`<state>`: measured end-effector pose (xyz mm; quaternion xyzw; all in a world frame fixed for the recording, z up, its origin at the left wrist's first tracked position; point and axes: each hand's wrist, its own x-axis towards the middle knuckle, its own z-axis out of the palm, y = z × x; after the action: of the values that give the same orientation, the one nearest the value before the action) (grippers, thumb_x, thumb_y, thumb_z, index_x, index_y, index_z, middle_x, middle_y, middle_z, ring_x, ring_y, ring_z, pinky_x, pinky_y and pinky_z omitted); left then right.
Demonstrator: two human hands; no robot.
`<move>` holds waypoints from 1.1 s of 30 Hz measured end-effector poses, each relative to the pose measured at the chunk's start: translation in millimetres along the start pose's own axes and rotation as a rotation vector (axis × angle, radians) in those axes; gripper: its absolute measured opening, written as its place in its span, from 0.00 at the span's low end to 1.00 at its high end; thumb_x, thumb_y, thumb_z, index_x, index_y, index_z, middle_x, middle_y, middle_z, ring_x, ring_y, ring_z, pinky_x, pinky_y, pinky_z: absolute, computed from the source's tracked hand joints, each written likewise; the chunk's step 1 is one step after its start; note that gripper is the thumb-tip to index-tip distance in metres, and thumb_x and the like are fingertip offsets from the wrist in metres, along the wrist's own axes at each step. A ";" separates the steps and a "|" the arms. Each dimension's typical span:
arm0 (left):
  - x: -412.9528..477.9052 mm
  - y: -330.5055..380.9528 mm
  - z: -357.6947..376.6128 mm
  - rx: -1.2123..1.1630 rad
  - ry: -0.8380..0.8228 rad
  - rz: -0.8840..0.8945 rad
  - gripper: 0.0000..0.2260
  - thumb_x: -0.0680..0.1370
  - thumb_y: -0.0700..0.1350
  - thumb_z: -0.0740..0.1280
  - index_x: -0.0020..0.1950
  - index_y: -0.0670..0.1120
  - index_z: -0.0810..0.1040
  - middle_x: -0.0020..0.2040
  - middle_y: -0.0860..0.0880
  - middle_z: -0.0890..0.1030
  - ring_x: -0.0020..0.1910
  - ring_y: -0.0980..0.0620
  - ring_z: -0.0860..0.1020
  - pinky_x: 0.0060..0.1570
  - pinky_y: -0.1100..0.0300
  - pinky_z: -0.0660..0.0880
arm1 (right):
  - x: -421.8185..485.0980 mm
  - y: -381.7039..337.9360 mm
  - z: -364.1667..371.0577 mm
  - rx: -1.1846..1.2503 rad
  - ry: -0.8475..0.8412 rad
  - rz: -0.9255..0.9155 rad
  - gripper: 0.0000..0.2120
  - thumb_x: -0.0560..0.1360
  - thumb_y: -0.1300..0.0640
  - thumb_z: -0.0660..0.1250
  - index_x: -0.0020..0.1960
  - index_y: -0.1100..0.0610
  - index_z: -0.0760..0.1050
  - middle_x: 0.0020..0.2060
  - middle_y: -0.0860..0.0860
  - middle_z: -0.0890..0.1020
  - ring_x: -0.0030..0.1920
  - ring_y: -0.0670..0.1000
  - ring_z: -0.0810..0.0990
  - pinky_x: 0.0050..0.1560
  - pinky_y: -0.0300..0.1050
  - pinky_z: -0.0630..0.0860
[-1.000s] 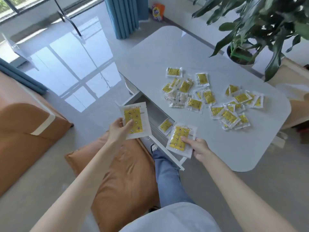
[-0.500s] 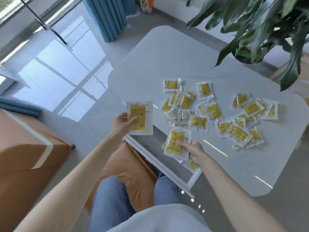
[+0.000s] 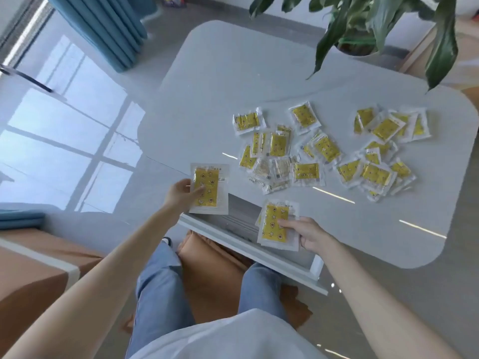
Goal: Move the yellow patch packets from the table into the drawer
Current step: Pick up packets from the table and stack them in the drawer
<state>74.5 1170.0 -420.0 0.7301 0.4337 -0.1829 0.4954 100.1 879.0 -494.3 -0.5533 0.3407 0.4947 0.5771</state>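
My left hand holds one large yellow patch packet by its left edge, above the left end of the open white drawer. Over the drawer's right part, my right hand grips a second large packet, with more packet edges showing under it. Several smaller yellow patch packets lie scattered on the grey table, in a middle cluster and a right cluster. The drawer's inside is mostly hidden by the held packets.
A potted plant overhangs the table's far right corner. An orange cushion lies under my knees, and an orange sofa stands at the left. Blue curtains hang at the back left by the shiny floor.
The view has shifted closer over the table. Both hands still hold their packets; the right packet has moved right along the drawer, and the left packet now sits over the drawer's left end.
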 end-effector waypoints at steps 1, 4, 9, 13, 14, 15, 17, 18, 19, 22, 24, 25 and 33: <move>6.1 -2.9 -1.7 0.023 -0.031 0.009 0.04 0.76 0.46 0.69 0.44 0.49 0.75 0.41 0.54 0.79 0.43 0.51 0.78 0.40 0.61 0.74 | 0.2 6.3 0.3 0.012 0.004 -0.001 0.11 0.72 0.68 0.71 0.54 0.66 0.78 0.44 0.59 0.85 0.37 0.52 0.85 0.39 0.45 0.83; 25.8 -10.6 -8.5 0.084 -0.134 0.042 0.03 0.76 0.44 0.69 0.47 0.47 0.76 0.42 0.52 0.79 0.40 0.55 0.77 0.38 0.65 0.73 | 7.6 30.0 4.4 0.054 0.054 -0.015 0.13 0.71 0.67 0.72 0.55 0.65 0.78 0.49 0.58 0.84 0.45 0.53 0.85 0.51 0.48 0.81; 67.0 -31.4 -31.2 0.191 -0.276 0.119 0.04 0.76 0.43 0.69 0.49 0.45 0.76 0.41 0.52 0.79 0.40 0.55 0.77 0.40 0.66 0.72 | 29.3 78.0 38.2 0.149 0.208 -0.033 0.31 0.60 0.57 0.82 0.59 0.62 0.77 0.57 0.55 0.82 0.60 0.54 0.79 0.69 0.54 0.69; 101.1 -62.2 -38.9 0.278 -0.393 0.151 0.04 0.75 0.43 0.70 0.43 0.50 0.76 0.41 0.50 0.80 0.43 0.51 0.77 0.49 0.59 0.72 | 57.7 106.2 72.9 0.304 0.293 -0.006 0.39 0.54 0.56 0.84 0.62 0.63 0.75 0.59 0.58 0.81 0.59 0.57 0.80 0.62 0.57 0.75; 109.6 -72.0 -37.6 0.302 -0.423 0.139 0.04 0.75 0.43 0.70 0.43 0.50 0.76 0.42 0.49 0.80 0.44 0.49 0.77 0.50 0.56 0.72 | 61.7 108.2 82.5 0.341 0.297 0.015 0.32 0.61 0.60 0.81 0.61 0.64 0.76 0.57 0.60 0.81 0.57 0.58 0.81 0.56 0.55 0.79; 118.1 -82.4 -34.8 0.327 -0.449 0.127 0.04 0.75 0.42 0.70 0.43 0.49 0.77 0.42 0.47 0.80 0.45 0.48 0.77 0.49 0.55 0.72 | 68.7 110.9 88.9 0.362 0.288 0.026 0.24 0.67 0.64 0.77 0.61 0.65 0.76 0.55 0.61 0.82 0.54 0.58 0.82 0.48 0.51 0.82; 132.9 -105.1 -26.3 0.364 -0.484 0.108 0.04 0.75 0.42 0.70 0.42 0.49 0.76 0.43 0.45 0.79 0.45 0.47 0.76 0.45 0.57 0.72 | 87.0 118.9 97.2 0.371 0.297 0.043 0.17 0.71 0.67 0.72 0.60 0.66 0.77 0.54 0.61 0.83 0.48 0.55 0.84 0.36 0.44 0.82; 139.8 -116.4 -20.9 0.373 -0.485 0.101 0.04 0.75 0.42 0.69 0.42 0.49 0.77 0.43 0.45 0.79 0.45 0.47 0.76 0.44 0.58 0.72 | 98.8 122.4 99.4 0.373 0.319 0.048 0.17 0.72 0.67 0.72 0.59 0.66 0.77 0.54 0.60 0.83 0.44 0.53 0.83 0.32 0.41 0.81; 146.7 -127.4 -14.2 0.383 -0.484 0.094 0.03 0.75 0.42 0.69 0.42 0.47 0.77 0.43 0.45 0.79 0.45 0.47 0.76 0.45 0.58 0.72 | 112.0 125.9 99.5 0.376 0.333 0.045 0.16 0.71 0.66 0.72 0.59 0.66 0.77 0.54 0.59 0.83 0.42 0.50 0.83 0.31 0.40 0.79; 163.9 -153.9 12.6 0.406 -0.453 0.081 0.06 0.75 0.44 0.70 0.47 0.43 0.78 0.46 0.44 0.80 0.45 0.48 0.76 0.46 0.54 0.73 | 149.4 131.9 93.9 0.321 0.390 0.052 0.22 0.69 0.62 0.75 0.61 0.64 0.76 0.54 0.52 0.81 0.47 0.47 0.79 0.45 0.42 0.76; 175.0 -167.9 36.1 0.401 -0.432 0.063 0.04 0.75 0.46 0.69 0.45 0.47 0.78 0.45 0.46 0.81 0.45 0.48 0.77 0.49 0.53 0.75 | 176.9 135.4 82.9 0.264 0.429 0.036 0.27 0.66 0.58 0.78 0.63 0.62 0.74 0.59 0.53 0.79 0.55 0.51 0.77 0.57 0.46 0.73; 180.8 -173.7 49.7 0.394 -0.428 0.055 0.03 0.75 0.46 0.69 0.46 0.48 0.77 0.45 0.47 0.81 0.46 0.48 0.77 0.48 0.53 0.76 | 188.8 135.5 76.4 0.234 0.446 0.016 0.28 0.66 0.58 0.78 0.63 0.61 0.73 0.59 0.53 0.79 0.56 0.52 0.77 0.56 0.47 0.71; 226.0 -201.4 160.4 0.405 -0.352 0.054 0.17 0.76 0.49 0.68 0.62 0.43 0.75 0.54 0.47 0.79 0.47 0.50 0.75 0.38 0.62 0.71 | 274.2 154.7 9.4 0.121 0.508 -0.118 0.34 0.67 0.53 0.77 0.69 0.61 0.69 0.66 0.54 0.75 0.66 0.55 0.73 0.58 0.46 0.67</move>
<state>62.5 1157.5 -762.2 0.7828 0.2757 -0.3766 0.4115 28.3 925.6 -797.4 -0.6431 0.4708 0.2844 0.5329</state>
